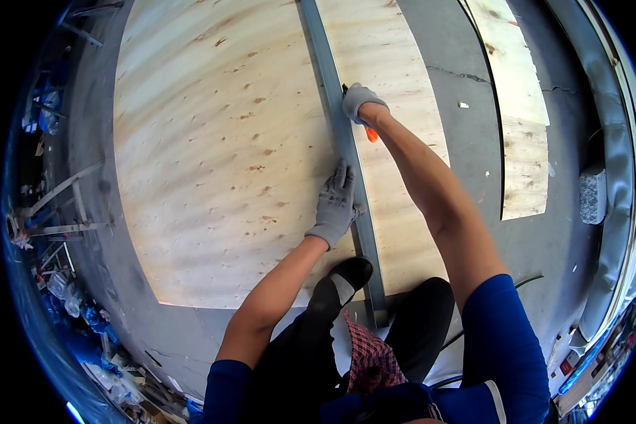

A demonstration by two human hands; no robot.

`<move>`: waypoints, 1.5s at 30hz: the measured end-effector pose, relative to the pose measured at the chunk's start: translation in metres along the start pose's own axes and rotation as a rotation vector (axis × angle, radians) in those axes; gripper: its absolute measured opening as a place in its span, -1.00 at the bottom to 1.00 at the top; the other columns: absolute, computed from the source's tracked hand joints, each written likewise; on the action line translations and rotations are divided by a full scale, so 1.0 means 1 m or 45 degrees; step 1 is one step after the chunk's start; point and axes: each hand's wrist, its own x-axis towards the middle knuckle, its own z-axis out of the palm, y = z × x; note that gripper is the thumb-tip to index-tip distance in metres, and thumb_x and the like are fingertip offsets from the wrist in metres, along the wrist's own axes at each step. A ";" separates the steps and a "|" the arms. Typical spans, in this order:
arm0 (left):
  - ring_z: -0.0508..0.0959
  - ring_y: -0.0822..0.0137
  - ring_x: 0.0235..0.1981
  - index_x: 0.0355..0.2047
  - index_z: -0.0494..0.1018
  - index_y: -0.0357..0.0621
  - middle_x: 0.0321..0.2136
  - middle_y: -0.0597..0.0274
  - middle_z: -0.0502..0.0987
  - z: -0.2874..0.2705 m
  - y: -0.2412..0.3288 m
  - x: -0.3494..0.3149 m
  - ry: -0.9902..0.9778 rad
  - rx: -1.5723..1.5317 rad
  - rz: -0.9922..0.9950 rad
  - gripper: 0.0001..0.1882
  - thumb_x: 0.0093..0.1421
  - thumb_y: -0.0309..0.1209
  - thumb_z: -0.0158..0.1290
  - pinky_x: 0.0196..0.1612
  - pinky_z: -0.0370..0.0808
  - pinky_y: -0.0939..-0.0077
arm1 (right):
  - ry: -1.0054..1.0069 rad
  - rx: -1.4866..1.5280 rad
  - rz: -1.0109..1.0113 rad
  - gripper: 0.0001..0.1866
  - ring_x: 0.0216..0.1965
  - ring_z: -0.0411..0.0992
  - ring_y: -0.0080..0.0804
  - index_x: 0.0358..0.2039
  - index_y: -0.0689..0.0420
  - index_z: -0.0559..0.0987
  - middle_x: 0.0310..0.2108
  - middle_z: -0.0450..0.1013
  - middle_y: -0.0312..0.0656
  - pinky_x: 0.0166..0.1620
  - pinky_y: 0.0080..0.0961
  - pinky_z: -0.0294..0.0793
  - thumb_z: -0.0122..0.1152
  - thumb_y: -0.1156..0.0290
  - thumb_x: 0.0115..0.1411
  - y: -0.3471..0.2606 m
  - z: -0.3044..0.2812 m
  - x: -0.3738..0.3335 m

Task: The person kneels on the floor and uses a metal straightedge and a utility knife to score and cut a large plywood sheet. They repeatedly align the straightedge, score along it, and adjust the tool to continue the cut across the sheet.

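Observation:
A large pale plywood sheet (pixel 205 141) with brown knots lies flat on the floor. Across it, running away from me, lies a long grey metal straightedge (pixel 324 60). My left hand (pixel 334 203), in a grey glove, presses on the straightedge with its fingers stretched out flat. Farther up, my gloved right hand (pixel 361 101) is closed around an orange-handled utility knife (pixel 372 134). The knife's dark front end is at the straightedge's right side; its blade and the contact with the wood are too small to make out. My shoed foot (pixel 353 272) rests on the sheet's near edge.
Narrow plywood strips (pixel 523 155) lie on the grey floor (pixel 466 141) to the right, near a pale block (pixel 593 196) and a long silvery wrapped bundle (pixel 611 141). Metal stand legs (pixel 71 191) and blue and clear plastic wrapping (pixel 67 297) crowd the left side.

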 end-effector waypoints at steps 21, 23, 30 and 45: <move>0.11 -0.01 0.36 0.40 -0.13 -0.17 0.41 -0.05 -0.11 0.027 -0.018 0.000 0.176 -0.184 0.114 0.12 -0.02 -0.17 0.33 0.34 0.16 0.21 | -0.042 -0.288 0.042 -0.58 0.01 0.51 0.03 0.05 0.27 0.49 -0.06 0.53 0.13 -0.01 -0.21 0.54 0.01 0.41 0.19 0.015 0.025 -0.015; 0.12 0.00 0.35 0.40 -0.12 -0.17 0.41 -0.04 -0.09 0.031 -0.021 -0.004 0.166 -0.200 0.118 0.12 -0.02 -0.17 0.32 0.34 0.17 0.22 | -0.149 -0.306 -0.065 -0.56 0.01 0.51 0.04 0.07 0.24 0.49 -0.01 0.51 0.11 -0.01 -0.22 0.54 0.04 0.40 0.17 0.020 0.018 -0.015; 0.12 -0.01 0.35 0.40 -0.15 -0.18 0.41 -0.04 -0.11 0.018 -0.025 0.000 0.078 -0.127 0.119 0.13 0.00 -0.07 0.29 0.33 0.20 0.25 | -0.023 -0.076 0.107 -0.65 0.00 0.51 0.02 -0.04 0.27 0.52 -0.03 0.50 0.17 -0.02 -0.22 0.54 0.01 0.45 0.18 0.022 0.039 -0.060; 0.21 -0.02 0.31 0.39 -0.06 -0.17 0.43 0.04 -0.17 0.022 -0.024 0.008 0.100 -0.137 0.141 0.02 0.03 -0.25 0.28 0.29 0.28 0.29 | -0.143 -0.047 0.181 -0.59 -0.06 0.53 0.08 -0.03 0.36 0.43 -0.13 0.52 0.24 -0.03 -0.19 0.53 0.08 0.35 0.18 0.049 0.056 -0.170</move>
